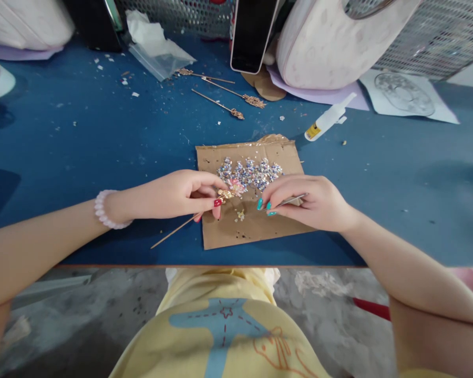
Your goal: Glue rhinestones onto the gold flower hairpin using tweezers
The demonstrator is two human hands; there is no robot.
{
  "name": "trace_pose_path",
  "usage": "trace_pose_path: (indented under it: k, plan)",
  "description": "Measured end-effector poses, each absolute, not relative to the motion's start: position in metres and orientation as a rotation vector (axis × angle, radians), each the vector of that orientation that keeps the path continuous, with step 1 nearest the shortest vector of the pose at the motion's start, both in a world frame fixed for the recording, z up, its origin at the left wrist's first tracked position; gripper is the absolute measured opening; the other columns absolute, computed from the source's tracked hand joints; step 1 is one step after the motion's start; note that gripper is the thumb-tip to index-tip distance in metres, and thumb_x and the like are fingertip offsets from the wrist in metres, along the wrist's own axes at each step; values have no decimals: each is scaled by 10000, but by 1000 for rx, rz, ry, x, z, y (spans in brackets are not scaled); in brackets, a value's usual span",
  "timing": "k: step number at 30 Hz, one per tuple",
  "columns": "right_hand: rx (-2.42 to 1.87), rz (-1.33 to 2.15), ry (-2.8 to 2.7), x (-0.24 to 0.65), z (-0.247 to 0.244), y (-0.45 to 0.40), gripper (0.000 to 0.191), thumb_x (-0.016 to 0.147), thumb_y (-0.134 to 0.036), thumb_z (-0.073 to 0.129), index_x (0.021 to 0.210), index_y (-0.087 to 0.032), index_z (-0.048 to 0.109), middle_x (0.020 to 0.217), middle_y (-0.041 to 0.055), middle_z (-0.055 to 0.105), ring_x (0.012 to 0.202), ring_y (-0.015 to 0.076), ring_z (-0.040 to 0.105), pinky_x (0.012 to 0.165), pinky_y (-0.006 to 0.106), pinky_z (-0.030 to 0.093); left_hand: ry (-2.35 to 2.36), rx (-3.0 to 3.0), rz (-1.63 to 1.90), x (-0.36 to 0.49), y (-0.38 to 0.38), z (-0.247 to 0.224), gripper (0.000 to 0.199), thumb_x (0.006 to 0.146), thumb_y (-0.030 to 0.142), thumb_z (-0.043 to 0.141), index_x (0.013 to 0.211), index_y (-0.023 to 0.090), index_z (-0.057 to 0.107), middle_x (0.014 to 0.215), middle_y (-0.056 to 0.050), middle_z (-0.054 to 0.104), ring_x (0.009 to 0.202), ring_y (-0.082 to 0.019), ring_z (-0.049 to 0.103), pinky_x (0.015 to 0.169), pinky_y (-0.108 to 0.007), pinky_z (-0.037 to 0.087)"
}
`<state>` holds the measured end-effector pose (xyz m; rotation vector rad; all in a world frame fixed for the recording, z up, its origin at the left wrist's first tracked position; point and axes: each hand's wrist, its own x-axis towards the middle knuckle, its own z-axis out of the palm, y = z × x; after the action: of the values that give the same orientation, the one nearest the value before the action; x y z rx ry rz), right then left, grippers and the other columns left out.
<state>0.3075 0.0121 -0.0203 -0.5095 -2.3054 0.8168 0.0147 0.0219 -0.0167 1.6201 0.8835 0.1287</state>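
My left hand [197, 194] is closed around a hairpin [176, 232] with a long thin stick and a gold ornamental head. A pink flower [235, 187] sits at the hairpin's head, over the cardboard [268, 231]. My right hand [309, 202] pinches slim metal tweezers [294, 199], their tips hidden by the fingers, a little to the right of the flower. Small shiny chips [256, 172] in blue, white and silver lie heaped on the cardboard just beyond both hands. Nearer me is a small cluster of pale yellowish pieces [240, 214].
Several more hairpins [220, 104] lie farther back on the blue table [114, 136]. A white glue bottle [327, 119] lies to the right. Behind stand a phone [253, 34] and a pale bag [335, 47], near a printed paper [405, 94]. White tape [2, 81] is at far left.
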Motion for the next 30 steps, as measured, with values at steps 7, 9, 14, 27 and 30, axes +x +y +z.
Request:
trace_pose_path:
  k: [7, 9, 14, 27, 30]
  plan:
    - [-502, 834, -2303, 307, -22, 12, 93, 923, -107, 708, 879, -181, 675, 914, 44, 761, 873, 116, 735, 781, 243, 607, 890, 1619, 122, 15, 22, -15, 464, 946, 355, 578, 1364, 155, 561, 884, -34, 785, 575, -99, 631, 593, -234, 535]
    - [-501, 840, -2305, 307, -22, 12, 87, 924, -112, 709, 882, -179, 676, 916, 46, 762, 871, 119, 735, 783, 249, 608, 890, 1624, 117, 15, 22, -15, 454, 949, 354, 576, 1361, 163, 564, 888, -34, 785, 580, -99, 638, 597, -234, 537]
    - [-513, 846, -2309, 305, -22, 11, 85, 926, -123, 706, 874, -184, 680, 921, 46, 768, 869, 120, 736, 796, 253, 609, 879, 1627, 120, 15, 22, -16, 444, 954, 342, 575, 1365, 173, 568, 881, -32, 779, 587, -101, 641, 606, -234, 541]
    - [-565, 795, -2286, 305, -23, 12, 81, 927, -125, 701, 881, -188, 678, 942, 52, 777, 914, 131, 745, 818, 266, 612, 881, 1631, 116, 16, 22, -15, 477, 945, 363, 594, 1378, 163, 567, 883, -42, 786, 585, -114, 637, 600, -253, 540]
    - [-566, 784, -2292, 305, -24, 13, 85, 927, -119, 700, 883, -188, 676, 943, 49, 776, 922, 131, 744, 830, 270, 611, 881, 1628, 123, 16, 23, -17, 476, 946, 367, 592, 1374, 160, 569, 882, -42, 784, 580, -112, 637, 598, -253, 539]
